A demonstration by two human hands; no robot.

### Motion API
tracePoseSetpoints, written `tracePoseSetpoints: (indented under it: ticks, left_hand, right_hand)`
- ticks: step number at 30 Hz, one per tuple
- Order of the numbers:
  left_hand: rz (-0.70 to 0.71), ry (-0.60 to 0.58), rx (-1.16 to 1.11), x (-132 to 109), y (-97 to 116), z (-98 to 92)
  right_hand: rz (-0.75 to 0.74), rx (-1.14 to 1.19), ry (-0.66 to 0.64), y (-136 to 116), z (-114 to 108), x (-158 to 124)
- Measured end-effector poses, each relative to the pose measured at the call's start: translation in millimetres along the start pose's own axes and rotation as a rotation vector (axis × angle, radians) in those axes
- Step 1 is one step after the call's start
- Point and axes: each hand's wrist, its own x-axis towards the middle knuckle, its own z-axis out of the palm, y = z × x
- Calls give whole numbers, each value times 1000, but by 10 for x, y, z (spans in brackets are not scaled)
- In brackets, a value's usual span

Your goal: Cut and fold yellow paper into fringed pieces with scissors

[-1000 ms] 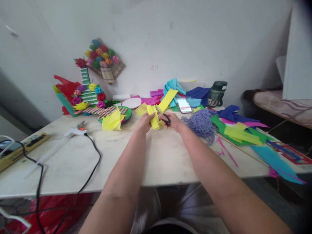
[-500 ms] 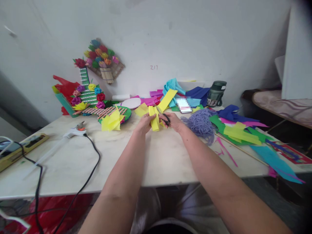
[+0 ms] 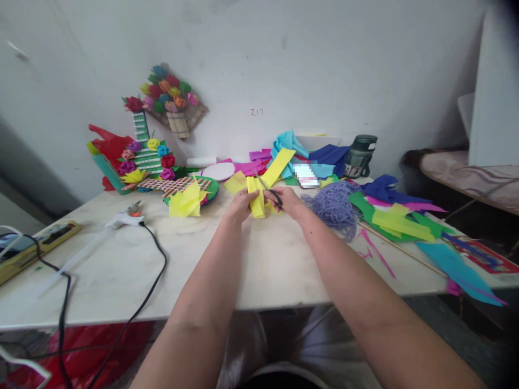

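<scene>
My left hand (image 3: 242, 205) pinches a folded strip of yellow crepe paper (image 3: 256, 201), held upright just above the table. Close on its right, my right hand (image 3: 288, 202) has its fingers through the dark handles of a pair of scissors (image 3: 272, 193). The blades point up and to the left, beside the strip's right edge; whether they touch the paper I cannot tell. More yellow paper (image 3: 279, 166) lies behind the hands. A heap of yellow pieces (image 3: 187, 200) rests to the left on a flower-trimmed craft guitar (image 3: 172, 186).
A glue gun (image 3: 126, 217) with its black cord and a power strip (image 3: 44, 243) lie on the left. Purple yarn (image 3: 334, 208), a thin stick (image 3: 401, 247) and coloured paper (image 3: 405, 221) are on the right. A dark bottle (image 3: 360, 155) stands at the back.
The scissors have turned slightly in my right hand, their handles a little lower and flatter. My left hand and the yellow strip hold nearly the same place.
</scene>
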Motion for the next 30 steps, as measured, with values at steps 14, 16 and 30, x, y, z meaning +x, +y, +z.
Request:
tracePoseSetpoints:
  ticks: [14, 16, 30]
  left_hand:
    - [137, 331, -26, 0, 129, -217]
    - [157, 350, -38, 10, 127, -232]
    - [129, 386, 13, 24, 66, -161]
  right_hand:
    - [-79, -2, 148, -22, -112, 24]
    - [-59, -194, 323, 14, -141, 73]
    - [129, -1265, 320, 54, -230, 36]
